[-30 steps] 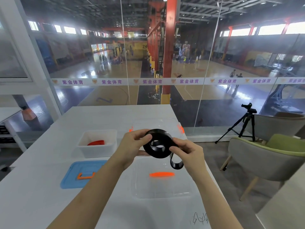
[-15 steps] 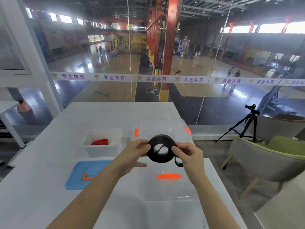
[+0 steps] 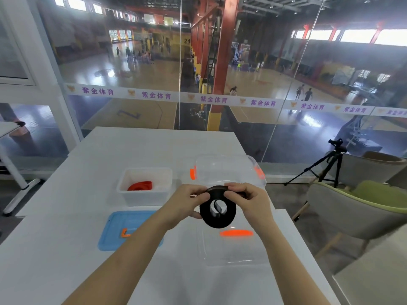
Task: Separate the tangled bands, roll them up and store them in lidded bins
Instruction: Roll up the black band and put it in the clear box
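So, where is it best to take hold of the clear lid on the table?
Grip the orange handle from above: the clear lid lies flat on the white table, handle facing up, and its low rim likely offers little hold.

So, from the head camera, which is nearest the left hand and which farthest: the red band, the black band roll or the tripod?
1. Black band roll: pinched in the left hand.
2. Red band: inside the white bin, off to the hand's left.
3. Tripod: on the floor, far right.
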{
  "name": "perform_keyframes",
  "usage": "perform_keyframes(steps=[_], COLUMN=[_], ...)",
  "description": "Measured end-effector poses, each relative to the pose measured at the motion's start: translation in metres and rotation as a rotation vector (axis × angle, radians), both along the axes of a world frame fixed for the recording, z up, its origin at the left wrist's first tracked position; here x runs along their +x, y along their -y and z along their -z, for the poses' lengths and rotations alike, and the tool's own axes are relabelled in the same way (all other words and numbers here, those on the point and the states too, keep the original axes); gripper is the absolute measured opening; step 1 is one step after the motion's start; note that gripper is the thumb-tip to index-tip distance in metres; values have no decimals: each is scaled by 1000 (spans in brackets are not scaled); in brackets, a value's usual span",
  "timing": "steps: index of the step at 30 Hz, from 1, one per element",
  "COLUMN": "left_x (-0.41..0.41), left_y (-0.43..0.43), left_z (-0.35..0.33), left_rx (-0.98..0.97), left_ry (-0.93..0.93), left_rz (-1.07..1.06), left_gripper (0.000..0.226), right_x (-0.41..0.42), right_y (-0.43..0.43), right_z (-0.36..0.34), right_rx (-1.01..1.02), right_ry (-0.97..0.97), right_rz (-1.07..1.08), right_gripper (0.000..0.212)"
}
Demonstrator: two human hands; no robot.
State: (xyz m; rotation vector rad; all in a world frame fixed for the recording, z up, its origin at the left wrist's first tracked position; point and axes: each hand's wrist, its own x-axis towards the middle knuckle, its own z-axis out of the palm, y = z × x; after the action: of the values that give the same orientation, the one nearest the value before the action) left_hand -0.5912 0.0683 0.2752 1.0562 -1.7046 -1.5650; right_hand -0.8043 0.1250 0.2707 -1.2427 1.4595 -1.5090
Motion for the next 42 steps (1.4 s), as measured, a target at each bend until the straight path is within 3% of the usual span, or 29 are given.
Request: perform_keyframes(steps=[8, 15, 19, 24, 32, 38, 42], left_x=[36, 33, 19, -7, -59, -96, -111], left_y=[19, 42, 65, 98, 159, 217, 259], left_z=[10, 21, 28, 43, 74, 105, 127], left_rx=[104, 138, 163, 236, 343, 409, 431], left_ry=[-147, -163, -199, -260, -258, -240, -196], left_rz=[-27, -44, -104, -242, -330, -447, -478], left_gripper=[21, 20, 21, 22, 24, 25, 25], right_x=[24, 21, 12, -6, -42, -73, -88], right_y=[13, 41, 66, 99, 169, 238, 286], right_z=[6, 15, 29, 50, 70, 101, 119], right_rx=[-30, -44, -30, 42, 129, 271, 272], right_ry=[71, 155, 127, 113, 273, 86, -119], right_rz=[34, 61, 60, 8, 67, -9, -47], right_gripper=[18, 11, 9, 21, 21, 36, 34])
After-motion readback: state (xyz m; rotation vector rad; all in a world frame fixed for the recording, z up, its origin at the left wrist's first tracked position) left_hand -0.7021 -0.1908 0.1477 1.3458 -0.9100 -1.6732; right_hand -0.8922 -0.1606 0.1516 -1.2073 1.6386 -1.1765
